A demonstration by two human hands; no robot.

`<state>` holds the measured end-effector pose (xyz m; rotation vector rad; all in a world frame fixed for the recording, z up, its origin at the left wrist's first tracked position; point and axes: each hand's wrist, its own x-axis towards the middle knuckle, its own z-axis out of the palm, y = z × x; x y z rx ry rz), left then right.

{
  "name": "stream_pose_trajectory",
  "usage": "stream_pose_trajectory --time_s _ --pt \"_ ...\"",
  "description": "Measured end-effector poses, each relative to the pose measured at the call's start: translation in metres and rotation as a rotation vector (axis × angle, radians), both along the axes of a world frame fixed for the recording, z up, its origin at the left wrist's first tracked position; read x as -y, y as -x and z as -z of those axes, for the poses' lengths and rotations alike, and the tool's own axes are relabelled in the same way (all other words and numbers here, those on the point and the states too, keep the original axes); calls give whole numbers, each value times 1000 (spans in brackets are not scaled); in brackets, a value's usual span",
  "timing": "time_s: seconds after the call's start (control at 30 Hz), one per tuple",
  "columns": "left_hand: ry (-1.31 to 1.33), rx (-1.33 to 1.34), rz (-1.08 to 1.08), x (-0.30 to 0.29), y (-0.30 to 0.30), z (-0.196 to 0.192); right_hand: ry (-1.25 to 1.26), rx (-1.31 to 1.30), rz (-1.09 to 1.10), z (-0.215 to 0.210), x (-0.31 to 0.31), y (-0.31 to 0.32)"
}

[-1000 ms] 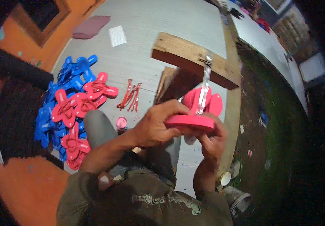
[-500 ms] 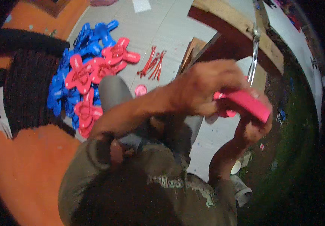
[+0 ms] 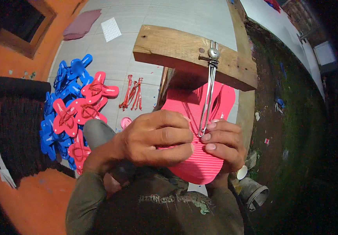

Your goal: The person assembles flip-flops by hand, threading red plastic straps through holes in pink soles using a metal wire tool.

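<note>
A pink flip-flop sole (image 3: 202,166), ridged underside up, lies below a wooden beam. My left hand (image 3: 159,137) is curled over its left side, with fingertips pressed together near the middle; anything small between them is hidden. At the right edge, my right hand (image 3: 225,143) grips the sole, its fingertips on the ridges. A long metal wire hook (image 3: 206,105) hangs from the beam, its looped end at the sole between my hands. Whether the loop passes into the sole cannot be made out. Beyond it shows another pink flip-flop part (image 3: 227,100) with a dark strap.
The wooden beam (image 3: 177,43) with a bolt and nail crosses ahead. Blue flip-flops (image 3: 53,135) and pink flip-flops (image 3: 65,117) are piled at left. Red straps (image 3: 133,94) and a small pink tub (image 3: 126,122) lie on the tiles. A bucket (image 3: 255,194) stands lower right.
The pink sole has come down from the right to beneath the beam, ridged side now up. Both hands have moved left with it, to the wire hook's end. The view has shifted.
</note>
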<state>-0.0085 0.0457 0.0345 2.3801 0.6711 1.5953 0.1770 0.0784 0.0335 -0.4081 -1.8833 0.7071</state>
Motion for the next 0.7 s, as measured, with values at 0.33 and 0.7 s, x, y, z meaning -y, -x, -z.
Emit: stream_pose_trajectory --time_s 0.33,0.7 --pt "138 26 71 -8 -3 4 24 3 -130 4 -12 -7" --pt "-260 94 -1049 -68 -13 -11 -63 -121 760 25 -67 47"
